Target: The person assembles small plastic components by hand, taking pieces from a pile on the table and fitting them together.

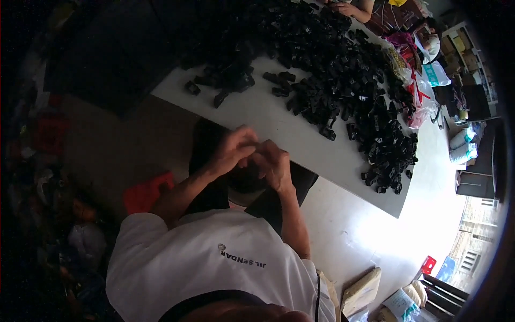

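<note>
My left hand (236,150) and my right hand (272,164) meet above my lap, just off the near edge of the white table (252,115). Fingers of both are curled in and pinched together at the tips. Whatever lies between them is too small and too covered to name. The left hand is a little blurred. Beyond them, a large heap of small black plastic parts (343,88) spreads over the table. A few loose black parts (220,97) lie closer to the near edge.
Dark bins or crates (107,59) stand at the left. A red plastic stool (145,192) is by my left forearm. Across the table shows another person's hand (343,8). Plastic bags (424,102) crowd the right end. A cardboard piece (361,291) lies on the floor.
</note>
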A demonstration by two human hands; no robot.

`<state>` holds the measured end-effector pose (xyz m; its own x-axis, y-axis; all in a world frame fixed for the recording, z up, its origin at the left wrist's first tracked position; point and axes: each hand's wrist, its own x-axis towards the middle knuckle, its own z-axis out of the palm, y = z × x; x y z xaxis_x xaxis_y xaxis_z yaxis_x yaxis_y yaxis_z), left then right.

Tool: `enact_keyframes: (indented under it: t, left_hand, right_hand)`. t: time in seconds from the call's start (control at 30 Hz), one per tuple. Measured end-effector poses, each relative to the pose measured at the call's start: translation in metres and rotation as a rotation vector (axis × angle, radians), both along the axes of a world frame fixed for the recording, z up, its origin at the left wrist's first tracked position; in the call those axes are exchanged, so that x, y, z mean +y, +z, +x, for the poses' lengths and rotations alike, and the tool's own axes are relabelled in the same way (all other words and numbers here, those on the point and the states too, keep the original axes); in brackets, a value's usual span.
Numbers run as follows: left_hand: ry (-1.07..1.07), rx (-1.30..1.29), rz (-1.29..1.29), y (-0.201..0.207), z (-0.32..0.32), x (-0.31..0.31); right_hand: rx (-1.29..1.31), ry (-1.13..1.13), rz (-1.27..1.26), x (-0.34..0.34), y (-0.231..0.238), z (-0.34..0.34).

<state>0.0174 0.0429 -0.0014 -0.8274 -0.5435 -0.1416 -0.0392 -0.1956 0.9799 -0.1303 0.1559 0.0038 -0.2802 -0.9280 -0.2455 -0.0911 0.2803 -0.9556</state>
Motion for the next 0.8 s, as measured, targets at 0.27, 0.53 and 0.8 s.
enact_keyframes:
  t: [0.27, 0.53, 0.8]
  left_hand:
    - [0.614, -0.323, -1.154, -0.007, 0.01, -0.057]
    - [0.548, -0.411, -1.171, -0.021, -0.007, -0.074]
    - [0.437, -0.288, -0.449, 0.007, -0.018, -0.056]
  right_hand:
    - [0.996, -0.132, -0.312, -0.062, 0.01, -0.042]
    - [1.344, -0.213, -0.169, -0.113, -0.011, -0.061]
    - [0.304, -0.112, -0.34, -0.072, 0.021, -0.033]
